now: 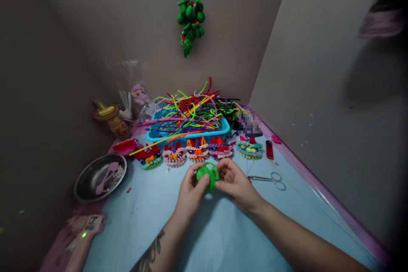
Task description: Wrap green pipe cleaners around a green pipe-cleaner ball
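Observation:
Bright green pipe cleaner (206, 175), wound into a rounded bundle with a loose loop on its right, is held up over the blue table covering. My left hand (195, 185) is closed on the bundle, thumb across its front. At the right side, my right hand (232, 182) pinches the loop between thumb and fingers. Just beyond my hands stands a row of several colourful fuzzy animal-head figures, among them an orange and red one (197, 149) and a pink one (174, 155).
A blue basket (188, 136) overflows with pipe cleaners at the back. Scissors (269, 179) lie at right. At left are a metal bowl (79, 182) with a pink scoop and a pink device (84, 242) with a green light. A green ornament (190, 17) hangs above.

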{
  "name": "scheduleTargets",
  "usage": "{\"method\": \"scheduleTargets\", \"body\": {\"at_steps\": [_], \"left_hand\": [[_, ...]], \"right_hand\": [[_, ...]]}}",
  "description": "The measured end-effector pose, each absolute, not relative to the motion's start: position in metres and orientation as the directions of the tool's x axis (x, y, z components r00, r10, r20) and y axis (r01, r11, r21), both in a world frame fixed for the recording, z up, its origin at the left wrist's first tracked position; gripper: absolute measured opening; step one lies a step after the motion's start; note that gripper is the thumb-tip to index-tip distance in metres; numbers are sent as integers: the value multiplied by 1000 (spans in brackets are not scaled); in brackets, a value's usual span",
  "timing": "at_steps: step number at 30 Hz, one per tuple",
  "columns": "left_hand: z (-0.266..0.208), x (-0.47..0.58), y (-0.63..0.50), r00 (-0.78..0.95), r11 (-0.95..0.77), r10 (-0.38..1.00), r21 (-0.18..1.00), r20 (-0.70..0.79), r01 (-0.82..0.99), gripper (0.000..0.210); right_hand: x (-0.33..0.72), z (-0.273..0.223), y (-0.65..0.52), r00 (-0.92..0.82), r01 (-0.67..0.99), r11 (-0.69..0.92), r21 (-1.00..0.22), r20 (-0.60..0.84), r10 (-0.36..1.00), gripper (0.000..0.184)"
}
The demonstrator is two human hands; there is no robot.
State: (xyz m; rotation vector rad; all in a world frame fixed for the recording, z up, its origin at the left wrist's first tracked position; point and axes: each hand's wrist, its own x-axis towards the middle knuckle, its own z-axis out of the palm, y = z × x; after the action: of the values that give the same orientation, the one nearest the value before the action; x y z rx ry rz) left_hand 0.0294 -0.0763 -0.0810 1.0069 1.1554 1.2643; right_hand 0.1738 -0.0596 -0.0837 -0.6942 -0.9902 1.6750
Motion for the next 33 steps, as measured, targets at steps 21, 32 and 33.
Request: {"method": "scheduleTargets", "body": {"at_steps": [21, 32, 33], "left_hand": [[-88, 29, -78, 33, -239, 970, 919, 241, 314, 33], [-88, 25, -71, -133, -157, 976, 982, 171, 108, 32], [-88, 26, -72, -123, -167, 976, 979, 181, 118, 32]], "right_hand": [[183, -78, -51, -151, -19, 166, -986, 167, 974, 6], [182, -83, -47, -295, -269, -172, -948, -89, 951, 31], [182, -83, -47, -305, -279, -188, -941, -99, 947, 29]]}}
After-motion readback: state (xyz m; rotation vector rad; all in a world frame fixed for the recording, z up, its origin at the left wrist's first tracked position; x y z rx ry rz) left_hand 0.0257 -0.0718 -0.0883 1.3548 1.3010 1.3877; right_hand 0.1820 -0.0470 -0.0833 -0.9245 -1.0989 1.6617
